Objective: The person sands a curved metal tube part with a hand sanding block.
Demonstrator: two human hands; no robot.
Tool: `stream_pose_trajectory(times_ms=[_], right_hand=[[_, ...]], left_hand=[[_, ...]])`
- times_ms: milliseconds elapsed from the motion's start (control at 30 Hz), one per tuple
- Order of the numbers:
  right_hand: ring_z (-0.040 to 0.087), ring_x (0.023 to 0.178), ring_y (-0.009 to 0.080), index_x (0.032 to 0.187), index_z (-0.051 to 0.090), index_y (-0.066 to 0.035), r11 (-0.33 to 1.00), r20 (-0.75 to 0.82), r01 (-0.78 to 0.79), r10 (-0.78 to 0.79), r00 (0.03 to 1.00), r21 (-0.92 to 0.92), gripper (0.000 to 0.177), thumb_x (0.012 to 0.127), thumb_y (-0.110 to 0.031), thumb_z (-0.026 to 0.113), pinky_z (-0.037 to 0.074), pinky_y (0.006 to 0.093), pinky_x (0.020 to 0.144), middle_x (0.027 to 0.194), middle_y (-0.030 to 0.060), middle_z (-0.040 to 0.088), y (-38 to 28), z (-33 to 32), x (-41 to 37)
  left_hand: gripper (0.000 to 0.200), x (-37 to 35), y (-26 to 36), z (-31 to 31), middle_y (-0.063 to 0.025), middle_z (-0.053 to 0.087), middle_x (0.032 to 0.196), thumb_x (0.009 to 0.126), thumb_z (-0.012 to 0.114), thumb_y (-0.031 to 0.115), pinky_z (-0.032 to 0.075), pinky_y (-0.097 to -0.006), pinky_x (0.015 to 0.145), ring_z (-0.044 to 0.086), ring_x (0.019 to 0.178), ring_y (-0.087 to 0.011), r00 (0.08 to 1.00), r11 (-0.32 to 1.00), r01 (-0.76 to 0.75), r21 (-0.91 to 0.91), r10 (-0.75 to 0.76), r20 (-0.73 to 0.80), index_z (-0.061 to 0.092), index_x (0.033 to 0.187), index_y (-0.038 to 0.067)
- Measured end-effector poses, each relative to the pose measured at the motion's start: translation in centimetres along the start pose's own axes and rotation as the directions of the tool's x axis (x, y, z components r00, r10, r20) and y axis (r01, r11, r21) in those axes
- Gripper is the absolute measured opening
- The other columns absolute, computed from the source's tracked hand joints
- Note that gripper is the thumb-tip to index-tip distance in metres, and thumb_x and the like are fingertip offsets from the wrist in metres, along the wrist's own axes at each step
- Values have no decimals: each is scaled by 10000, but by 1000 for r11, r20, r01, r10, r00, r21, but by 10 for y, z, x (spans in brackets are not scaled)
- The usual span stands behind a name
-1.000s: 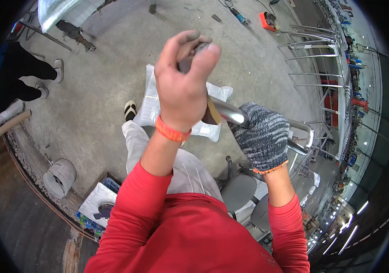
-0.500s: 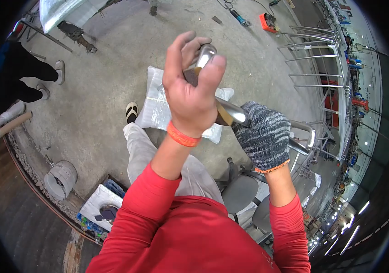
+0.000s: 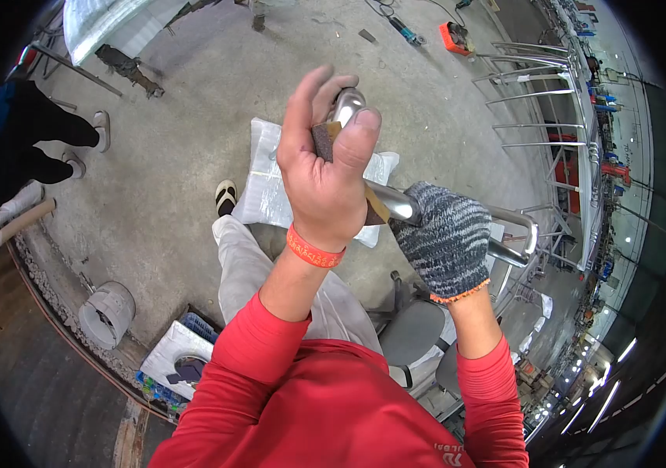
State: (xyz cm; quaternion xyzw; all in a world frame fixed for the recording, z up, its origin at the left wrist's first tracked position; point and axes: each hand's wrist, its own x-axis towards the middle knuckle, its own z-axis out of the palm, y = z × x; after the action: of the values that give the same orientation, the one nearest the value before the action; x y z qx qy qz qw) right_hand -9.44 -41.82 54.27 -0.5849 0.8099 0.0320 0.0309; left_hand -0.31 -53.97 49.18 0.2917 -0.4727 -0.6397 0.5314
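Observation:
My left hand (image 3: 316, 183) is bare, with an orange band at the wrist. Its fingers and thumb curl round a brown and yellowish abrasive pad (image 3: 324, 141), which lies against a shiny bent metal tube (image 3: 395, 204). The pad's other edge shows below the palm, beside the tube. My right hand (image 3: 444, 240), in a dark grey knitted glove with an orange hem, is closed round the tube further right. Beyond that glove the tube's looped end (image 3: 532, 234) sticks out. Palm and fingers hide part of the pad.
A wrapped white package (image 3: 265, 191) lies on the floor below my hands. Metal frames (image 3: 540, 125) stand at right, grey chairs (image 3: 411, 331) nearer. Another person's legs (image 3: 68, 125) are at left, above a white bucket (image 3: 107, 312). A power tool (image 3: 405, 31) lies at the top.
My left hand has shifted slightly down and left, still round the pad. The gloved hand and the tube have moved slightly left.

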Motion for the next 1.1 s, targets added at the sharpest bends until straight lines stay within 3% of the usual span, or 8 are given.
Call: stream_pose_trajectory(times_ms=[167,300,600,700,767,933,1000,1100], right_hand=[[658,667,323,852,671,-129,1000,-9,-9,9,1000,-17,251,777,-366,710,490,438,598,721,120,655,-4,0,0],[655,656,323,857,672,-130,1000,-36,11,-10,999,15,249,780,-365,708,491,442,599,712,119,652,-4,-2,1],[652,644,318,870,680,-114,1000,-27,17,-17,999,17,253,778,-348,710,485,434,580,717,117,656,-2,1,2],[651,650,323,870,677,-113,998,-30,33,-32,999,45,261,779,-356,709,483,433,583,720,119,654,-4,0,-2],[651,656,326,873,678,-114,999,-15,17,-17,1000,35,266,779,-361,709,482,438,587,728,123,657,-9,-3,-2],[649,654,327,834,669,-125,999,-43,2,0,999,51,240,788,-358,704,475,443,578,701,123,648,-6,-2,-1],[650,653,325,834,668,-124,1000,-40,-9,10,999,26,239,790,-356,705,476,444,578,702,122,649,-8,-2,2],[652,649,320,835,665,-122,999,-43,-5,7,999,48,239,794,-354,704,479,440,579,705,116,652,-9,-3,3]], left_hand=[[448,26,6,-17,-139,694,989,988,571,268,465,-249,859,606,898,-121,997,996,2,93,-9,71,472,1301,-37],[400,43,6,-20,-165,694,974,1007,544,304,471,-261,805,604,836,-139,945,951,290,-104,-267,191,501,1232,-23],[690,-7,-9,5,-148,625,1134,843,736,293,462,-284,891,583,913,-163,970,973,-198,-118,178,-162,440,1371,-37],[666,14,4,-17,-119,648,1060,868,715,285,459,-285,881,578,894,-144,1000,994,-8,-109,11,19,441,1366,-61],[559,39,2,-28,-115,654,1067,997,493,283,448,-242,822,564,886,-117,956,997,54,62,-70,284,378,1422,-60],[540,41,0,-27,-106,652,1053,997,506,272,441,-239,804,546,872,-104,862,965,262,-15,-227,453,420,1411,-64],[728,20,-5,-21,-101,658,976,843,763,353,473,-258,754,549,776,-139,968,999,-36,17,30,247,462,1376,-40],[801,6,-9,-10,-123,654,1013,783,816,365,477,-268,726,548,767,-143,964,965,-246,93,235,122,461,1382,-32]])
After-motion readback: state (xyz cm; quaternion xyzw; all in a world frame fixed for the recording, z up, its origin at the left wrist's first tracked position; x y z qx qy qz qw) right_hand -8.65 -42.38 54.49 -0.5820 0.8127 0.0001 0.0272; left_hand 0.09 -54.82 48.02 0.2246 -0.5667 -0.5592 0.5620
